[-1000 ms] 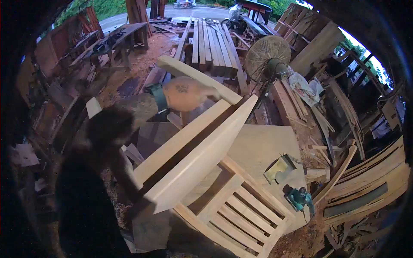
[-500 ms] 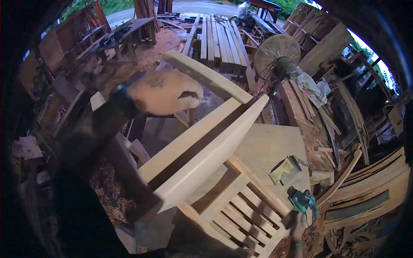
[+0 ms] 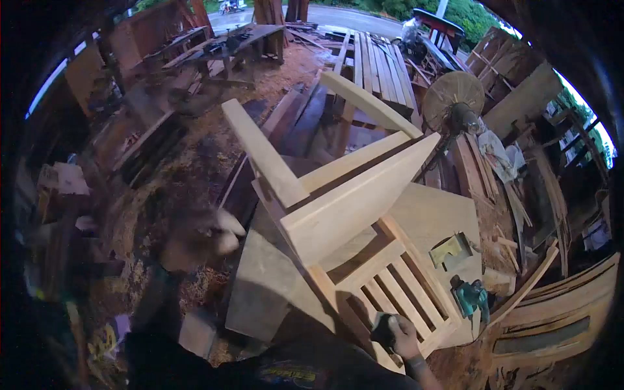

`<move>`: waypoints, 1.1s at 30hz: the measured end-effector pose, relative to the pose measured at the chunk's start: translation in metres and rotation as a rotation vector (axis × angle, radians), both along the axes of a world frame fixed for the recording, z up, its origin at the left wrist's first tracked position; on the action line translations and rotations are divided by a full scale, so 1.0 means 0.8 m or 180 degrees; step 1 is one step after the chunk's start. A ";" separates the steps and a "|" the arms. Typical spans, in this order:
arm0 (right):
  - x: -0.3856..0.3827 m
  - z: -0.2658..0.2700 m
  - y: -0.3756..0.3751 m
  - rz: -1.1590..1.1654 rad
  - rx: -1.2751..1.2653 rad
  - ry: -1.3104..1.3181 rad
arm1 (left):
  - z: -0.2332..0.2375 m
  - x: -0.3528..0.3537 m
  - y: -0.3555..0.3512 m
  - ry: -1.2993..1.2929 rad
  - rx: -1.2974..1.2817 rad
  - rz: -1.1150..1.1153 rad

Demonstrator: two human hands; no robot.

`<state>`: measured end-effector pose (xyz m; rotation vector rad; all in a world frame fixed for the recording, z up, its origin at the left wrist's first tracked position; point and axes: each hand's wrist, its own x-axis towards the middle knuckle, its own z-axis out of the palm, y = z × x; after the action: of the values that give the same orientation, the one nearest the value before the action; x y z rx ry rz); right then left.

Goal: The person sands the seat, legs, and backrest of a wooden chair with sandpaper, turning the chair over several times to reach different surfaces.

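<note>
A pale wooden chair [image 3: 361, 205] lies tipped over on a plywood sheet [image 3: 260, 286], two legs pointing away from me and its slatted back [image 3: 406, 296] near me. My right hand [image 3: 406, 338] is over the lower end of the slats, closed on a small dark object [image 3: 385, 333] whose kind I cannot tell. My left hand [image 3: 201, 240], smeared by motion, is left of the chair, near the sheet's edge. A teal power tool [image 3: 471, 298] rests on the sheet right of the slats. Behind it sits a pale cut-out wooden piece [image 3: 450, 251].
A round fan [image 3: 454, 101] stands beyond the chair. Long planks [image 3: 383, 68] are stacked at the back, and a wooden bench [image 3: 244, 42] stands at far left. Shavings cover the floor [image 3: 153, 201]. Boards and offcuts [image 3: 552, 312] lean along the right.
My left hand has dropped from above the chair's legs to its left side. My right hand has moved from beside the teal tool onto the slats. The view has shifted.
</note>
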<state>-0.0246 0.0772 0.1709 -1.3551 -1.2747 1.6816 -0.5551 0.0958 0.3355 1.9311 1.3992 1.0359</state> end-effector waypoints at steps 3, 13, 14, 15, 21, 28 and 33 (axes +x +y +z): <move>-0.048 -0.007 0.012 0.0702 0.0722 -0.0096 | -0.117 0.086 -0.060 -0.0035 -0.0591 -0.0336; -0.189 -0.037 -0.008 0.2190 0.1988 0.0342 | -0.188 0.233 -0.146 -0.1552 -0.0423 0.0269; -0.187 -0.038 -0.014 0.2324 0.1637 0.0167 | -0.194 0.221 -0.149 -0.1612 -0.0244 0.0279; -0.190 -0.040 -0.018 0.2370 0.1594 0.0089 | -0.197 0.210 -0.152 -0.1674 -0.0064 0.0299; -0.266 0.014 -0.027 0.2530 0.1091 0.0713 | -0.234 0.111 -0.159 -0.2844 -0.1355 0.0723; -0.408 -0.109 -0.046 0.1621 0.1592 -0.0652 | -0.265 -0.118 -0.118 -0.1127 -0.0792 -0.0094; -0.422 -0.173 -0.071 0.1947 0.2092 -0.1884 | -0.189 -0.287 -0.085 -0.0526 -0.0813 0.0238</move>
<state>-0.3625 0.0204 0.0321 -1.1261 -2.5080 1.0074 -0.7851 0.0276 0.1845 1.5855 1.4421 0.9741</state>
